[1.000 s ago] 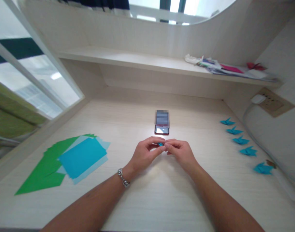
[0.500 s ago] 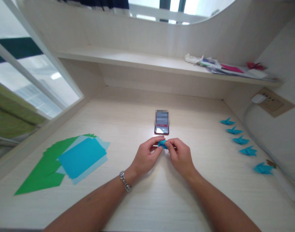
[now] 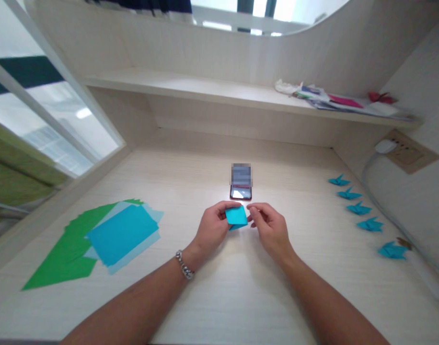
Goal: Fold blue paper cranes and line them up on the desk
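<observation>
Our L hand (image 3: 213,225) has the paper (image 3: 236,216) pinched at its L side, a finger along the far edge. It's a small blue folded piece, approx. mid-desk L-R, closer to the front edge than the back; a flap shows under its near edge. Can't tell if it touches the desk (image 3: 237,297). Our R hand (image 3: 271,225) is just beside the paper's R side, fingers bent, thumb nr. the index; can't tell if the grip's open or closed, or if it touches the paper. We've a bracelet (image 3: 184,265) on the L wrist.

Phone (image 3: 241,184) lies flat just beyond the paper, twd. the back edge. Nr. the desk's L edge: green sheets (image 3: 66,249), fanned, w/ blue sheets (image 3: 122,235) partly on top. Along the R edge: 5 blue folded birds (image 3: 358,208) in a row, the nearest one beside a small brown item (image 3: 404,243), too blurred to ID. A cable (image 3: 363,182) runs from the plug (image 3: 386,145) in the wall socket (image 3: 410,155) down past the birds. Clutter (image 3: 345,102) sits on the shelf (image 3: 169,85), twd. its R end.
</observation>
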A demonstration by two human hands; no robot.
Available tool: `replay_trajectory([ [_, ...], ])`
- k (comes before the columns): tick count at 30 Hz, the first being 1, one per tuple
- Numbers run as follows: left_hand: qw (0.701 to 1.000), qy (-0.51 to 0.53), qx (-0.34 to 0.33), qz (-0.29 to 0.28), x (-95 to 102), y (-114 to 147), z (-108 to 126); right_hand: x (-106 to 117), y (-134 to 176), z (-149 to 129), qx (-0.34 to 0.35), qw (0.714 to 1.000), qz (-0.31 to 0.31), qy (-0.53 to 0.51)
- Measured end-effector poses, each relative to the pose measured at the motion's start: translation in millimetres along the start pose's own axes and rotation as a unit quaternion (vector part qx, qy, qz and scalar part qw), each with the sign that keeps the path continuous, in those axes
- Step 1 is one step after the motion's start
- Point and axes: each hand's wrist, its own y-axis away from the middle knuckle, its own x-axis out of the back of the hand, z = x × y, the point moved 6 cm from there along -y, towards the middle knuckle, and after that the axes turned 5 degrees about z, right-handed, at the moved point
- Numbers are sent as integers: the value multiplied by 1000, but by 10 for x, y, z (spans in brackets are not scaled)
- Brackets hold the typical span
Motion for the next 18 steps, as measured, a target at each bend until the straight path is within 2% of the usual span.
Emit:
replay_trajectory([
  [3, 1000, -4, 1, -15, -32, 15, 11, -38, -53, 200, -101, 993, -32, -54],
  [6, 999, -30, -13, -24, -44, 34, 18, -96, -54, 323, -161, 979, -59, -109],
  [13, 993, -96, -54, -34, -21, 62, 21, -142, -19, 400, -209, 960, -55, -178],
  [18, 993, -95, -71, -31, -16, 74, 67, -159, 3, 411, -241, 945, -63, -215],
])
